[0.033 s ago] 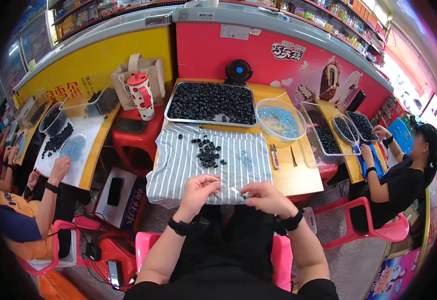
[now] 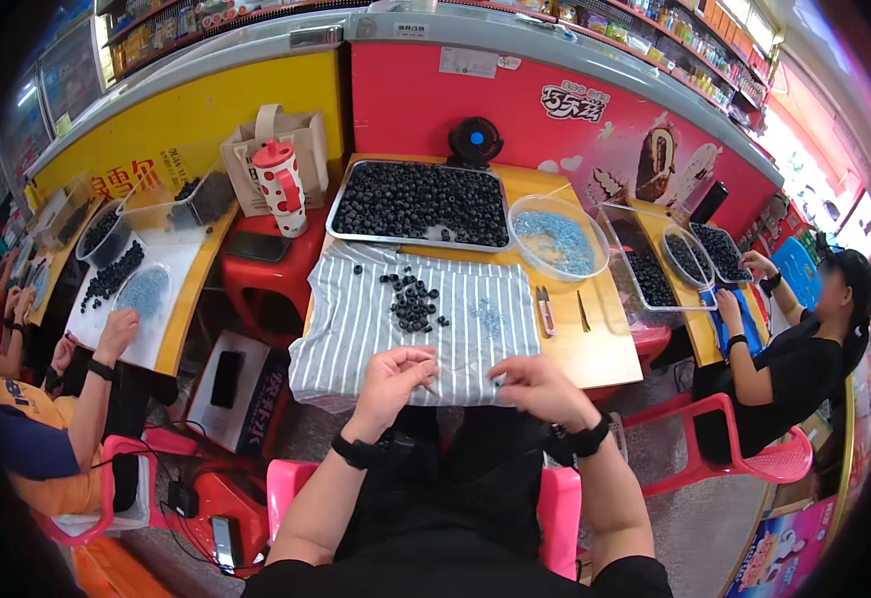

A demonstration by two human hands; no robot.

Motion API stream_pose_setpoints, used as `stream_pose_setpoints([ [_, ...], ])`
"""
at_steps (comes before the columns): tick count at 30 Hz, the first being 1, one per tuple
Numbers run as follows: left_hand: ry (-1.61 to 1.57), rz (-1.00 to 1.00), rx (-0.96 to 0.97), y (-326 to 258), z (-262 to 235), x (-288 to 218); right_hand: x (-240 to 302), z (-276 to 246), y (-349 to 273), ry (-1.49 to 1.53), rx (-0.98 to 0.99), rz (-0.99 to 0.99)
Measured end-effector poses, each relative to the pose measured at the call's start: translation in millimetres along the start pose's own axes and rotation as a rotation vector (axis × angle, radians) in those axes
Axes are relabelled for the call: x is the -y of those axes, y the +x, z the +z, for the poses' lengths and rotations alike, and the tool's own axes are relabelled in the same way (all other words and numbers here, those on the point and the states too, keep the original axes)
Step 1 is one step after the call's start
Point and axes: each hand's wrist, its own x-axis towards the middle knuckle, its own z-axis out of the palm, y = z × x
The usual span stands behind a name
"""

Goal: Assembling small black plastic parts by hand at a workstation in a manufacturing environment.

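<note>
At the near edge of a grey-and-white striped cloth (image 2: pixel 346 329), my left hand (image 2: pixel 395 384) is closed in a pinch. Whatever thin thing its fingertips hold is too fine to name. To its right, my right hand (image 2: pixel 547 391) also pinches, with a tiny dark speck at its fingertips that I cannot make out. Beyond both hands, a loose pile of black beads (image 2: pixel 415 307) lies on the cloth. Beside the pile are scattered small pale-blue beads (image 2: pixel 487 319).
Behind the cloth stands a metal tray (image 2: pixel 420 242) of black beads, with a clear round tub (image 2: pixel 603 261) of blue beads beside it. Thread snips (image 2: pixel 545 312) and tweezers (image 2: pixel 584 311) lie at right. Co-workers sit on both sides; a spotted tumbler (image 2: pixel 281 189) stands on a red stool.
My right hand has moved right, widening the gap from my left hand. The pale glint between the hands no longer shows. My left hand stays nearly in place.
</note>
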Motion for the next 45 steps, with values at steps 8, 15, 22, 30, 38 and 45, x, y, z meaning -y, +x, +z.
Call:
stream_pose_setpoints([
  [8,-0.082,-0.005,0.018,-13,0,-6,-64,-66,31,-0.438,-0.648,-0.097],
  [15,-0.403,-0.122,-0.009,-35,11,-12,-39,-30,58,-0.636,-0.644,-0.248],
  [22,-0.57,-0.194,0.068,-49,1,-9,-38,-23,91,-0.897,-0.533,-0.149],
  [30,-0.633,-0.215,0.082,-55,-4,3,-26,-24,101,-0.82,-0.451,-0.014],
  [38,-0.644,-0.209,0.088,-56,-3,1,-38,-25,108,-0.88,-0.487,-0.149],
  [45,-0.642,-0.205,0.078,-56,-4,6,-28,-11,82,-0.337,-0.392,-0.173],
])
